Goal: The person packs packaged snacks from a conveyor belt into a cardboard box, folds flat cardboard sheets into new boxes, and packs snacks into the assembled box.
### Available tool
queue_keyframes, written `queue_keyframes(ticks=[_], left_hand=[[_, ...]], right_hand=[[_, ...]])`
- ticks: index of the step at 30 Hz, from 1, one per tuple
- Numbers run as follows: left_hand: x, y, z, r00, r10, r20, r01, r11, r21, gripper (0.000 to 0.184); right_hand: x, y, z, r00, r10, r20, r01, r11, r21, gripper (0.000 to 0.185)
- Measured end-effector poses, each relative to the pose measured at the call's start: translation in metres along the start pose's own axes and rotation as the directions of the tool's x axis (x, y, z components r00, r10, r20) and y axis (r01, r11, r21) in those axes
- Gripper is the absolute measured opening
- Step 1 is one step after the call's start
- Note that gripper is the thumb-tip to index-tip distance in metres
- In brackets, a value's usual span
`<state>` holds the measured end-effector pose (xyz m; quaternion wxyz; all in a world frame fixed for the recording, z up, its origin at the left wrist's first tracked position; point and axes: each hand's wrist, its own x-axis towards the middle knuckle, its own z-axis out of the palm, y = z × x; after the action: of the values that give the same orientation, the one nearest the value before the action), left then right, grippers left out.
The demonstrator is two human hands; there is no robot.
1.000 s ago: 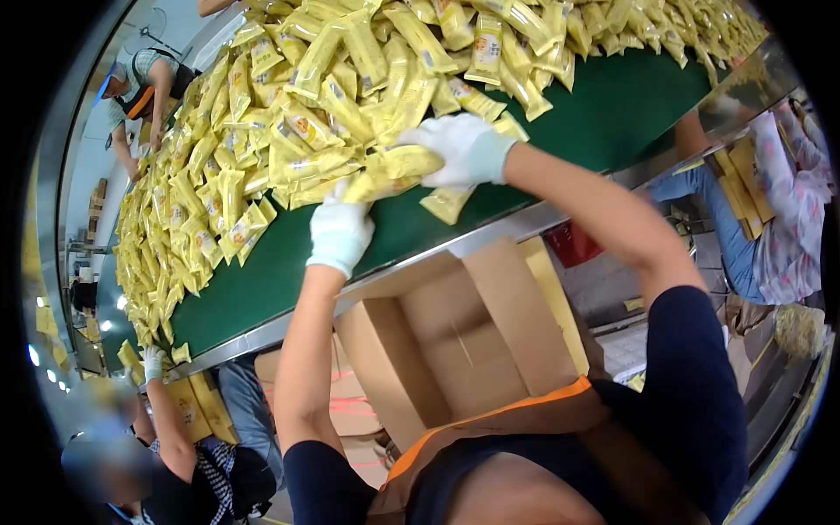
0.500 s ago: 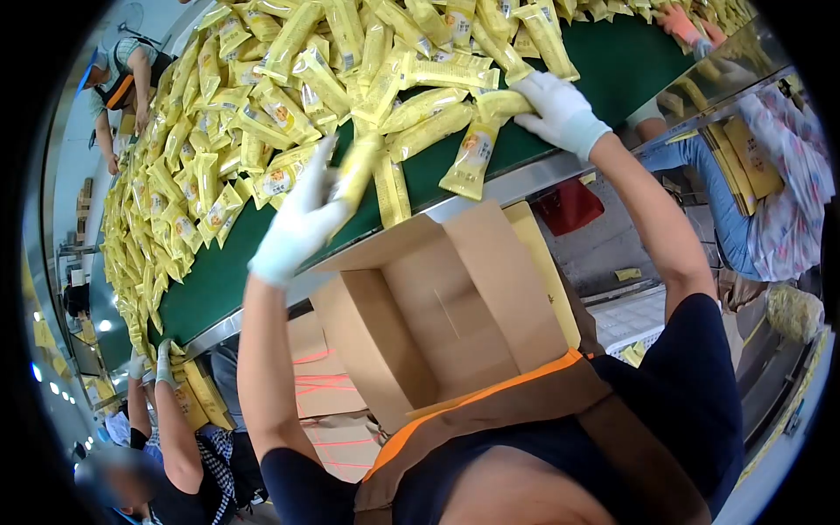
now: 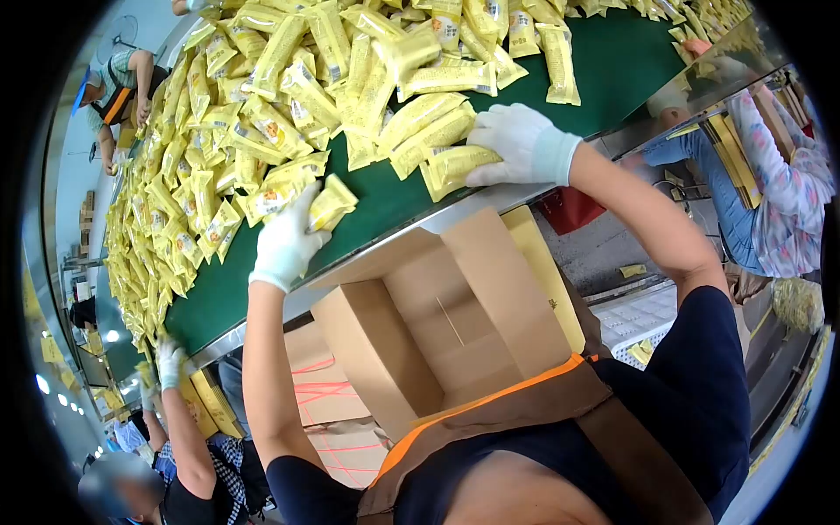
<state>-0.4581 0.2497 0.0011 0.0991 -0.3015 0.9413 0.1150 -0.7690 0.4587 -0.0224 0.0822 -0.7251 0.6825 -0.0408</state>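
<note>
My left hand (image 3: 287, 242), in a white glove, grips a yellow snack packet (image 3: 332, 203) between thumb and fingers, above the near edge of the green belt (image 3: 219, 297). To the right, my gloved right hand (image 3: 523, 147) is closed round the end of another yellow packet (image 3: 457, 168). Two more packets (image 3: 429, 127) lie side by side just beyond that one. A large pile of yellow packets (image 3: 289, 114) covers the belt behind both hands. Below them, close to my body, an open cardboard box (image 3: 446, 324) stands with its flaps spread; its visible inside holds no packets.
A metal rail (image 3: 385, 241) edges the belt. At lower left, a co-worker's gloved hand (image 3: 169, 360) is at the belt; another person (image 3: 131, 83) stands across it. A patterned sleeve (image 3: 766, 149) shows at right. A white crate (image 3: 639, 328) sits beside the box.
My left hand has moved slightly down and left with its packet. My right hand has come left and nearer, drawing a packet along. The packet that hung over the rail is no longer there.
</note>
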Motion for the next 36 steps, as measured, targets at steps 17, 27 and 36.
queue_keyframes(ticks=[17, 27, 36], left_hand=[[-0.019, -0.006, 0.023, 0.99, 0.051, -0.132, -0.071, 0.986, -0.151, 0.055], [-0.048, 0.017, 0.0, 0.996, 0.007, -0.086, -0.014, 0.996, -0.092, 0.07], [0.007, -0.066, -0.026, 0.994, -0.003, -0.107, 0.025, 0.979, 0.202, 0.083]], right_hand=[[-0.015, -0.011, -0.041, 0.985, -0.001, -0.17, 0.057, 0.945, 0.322, 0.065], [0.019, -0.03, -0.006, 0.984, -0.159, -0.075, 0.167, 0.98, 0.107, 0.058], [-0.014, 0.007, -0.017, 0.991, 0.119, 0.061, -0.123, 0.989, 0.076, 0.081]])
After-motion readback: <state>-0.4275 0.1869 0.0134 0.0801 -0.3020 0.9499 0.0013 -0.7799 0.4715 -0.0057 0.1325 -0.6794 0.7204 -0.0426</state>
